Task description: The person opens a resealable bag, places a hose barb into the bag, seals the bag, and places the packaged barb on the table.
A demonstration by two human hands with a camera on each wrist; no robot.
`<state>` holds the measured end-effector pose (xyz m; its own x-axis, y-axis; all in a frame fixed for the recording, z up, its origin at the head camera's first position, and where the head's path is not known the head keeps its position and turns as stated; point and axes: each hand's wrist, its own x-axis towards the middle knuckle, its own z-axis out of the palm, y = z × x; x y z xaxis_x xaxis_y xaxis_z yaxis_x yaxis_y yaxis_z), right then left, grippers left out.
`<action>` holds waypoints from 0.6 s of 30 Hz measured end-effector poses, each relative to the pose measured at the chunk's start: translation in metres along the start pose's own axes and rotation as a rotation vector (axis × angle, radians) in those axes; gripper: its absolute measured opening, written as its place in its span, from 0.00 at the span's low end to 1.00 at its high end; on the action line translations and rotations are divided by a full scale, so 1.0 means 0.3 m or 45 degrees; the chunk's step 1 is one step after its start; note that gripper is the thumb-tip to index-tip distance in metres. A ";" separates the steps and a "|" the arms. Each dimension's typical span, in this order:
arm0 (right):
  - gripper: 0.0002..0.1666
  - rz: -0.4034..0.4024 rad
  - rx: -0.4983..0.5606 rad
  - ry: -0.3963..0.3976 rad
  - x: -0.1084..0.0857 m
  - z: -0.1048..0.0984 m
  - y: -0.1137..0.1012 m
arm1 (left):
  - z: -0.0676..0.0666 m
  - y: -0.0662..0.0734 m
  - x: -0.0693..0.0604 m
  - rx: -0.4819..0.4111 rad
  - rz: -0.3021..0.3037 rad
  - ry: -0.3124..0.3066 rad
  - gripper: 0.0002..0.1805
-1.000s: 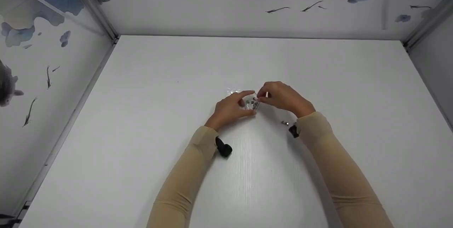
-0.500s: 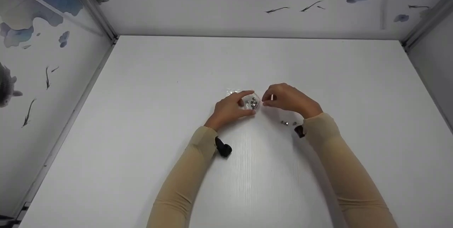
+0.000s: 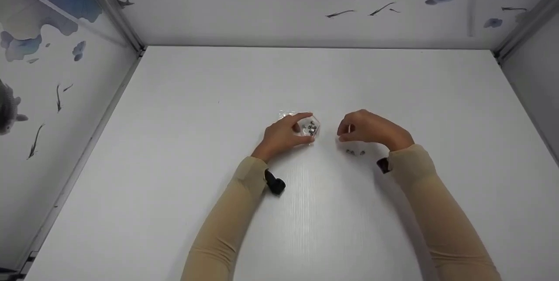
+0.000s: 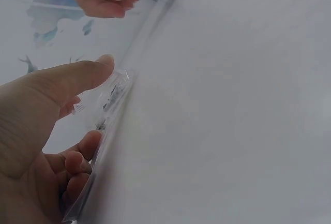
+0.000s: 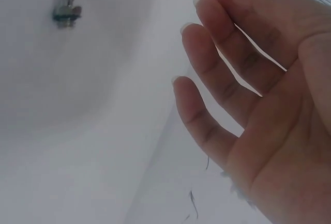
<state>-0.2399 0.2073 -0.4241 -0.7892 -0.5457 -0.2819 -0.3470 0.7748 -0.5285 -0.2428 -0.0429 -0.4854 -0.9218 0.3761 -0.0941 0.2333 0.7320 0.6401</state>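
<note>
My left hand (image 3: 283, 135) rests on the white table with thumb and fingers curled round a clear plastic bag (image 4: 123, 79). Inside it lie several small shiny metal pieces (image 3: 312, 129), too small to name exactly. To the right, my right hand (image 3: 373, 129) hovers just above the table, apart from the bag. Its fingers are loosely bent, and I see nothing between them in the right wrist view, where the thumb is hidden. Just below that hand, a few loose metal pieces (image 3: 350, 152) lie on the table; the right wrist view shows them as a blurred cluster (image 5: 67, 14).
The white table (image 3: 196, 211) spreads out on all sides of the hands. A back wall (image 3: 270, 15) and a left wall (image 3: 39, 97) with painted fish border it. A black wrist camera (image 3: 275, 183) hangs beneath the left sleeve.
My right hand has drawn away from the bag, moving right and toward me, over the loose metal pieces. The left hand has stayed at the bag.
</note>
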 end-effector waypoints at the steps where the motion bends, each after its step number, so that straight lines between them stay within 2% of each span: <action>1: 0.09 -0.004 0.003 -0.007 -0.005 0.001 0.004 | 0.001 0.001 0.000 0.000 -0.001 0.000 0.37; 9: 0.06 -0.002 0.036 -0.070 -0.033 0.014 0.034 | -0.002 -0.001 -0.002 -0.018 0.001 -0.029 0.38; 18: 0.06 0.076 0.082 -0.114 -0.046 0.034 0.054 | 0.000 -0.002 0.000 -0.019 -0.005 -0.034 0.38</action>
<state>-0.2296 0.2242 -0.4370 -0.7579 -0.5279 -0.3833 -0.2652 0.7862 -0.5582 -0.2430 -0.0434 -0.4858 -0.9140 0.3884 -0.1170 0.2247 0.7250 0.6510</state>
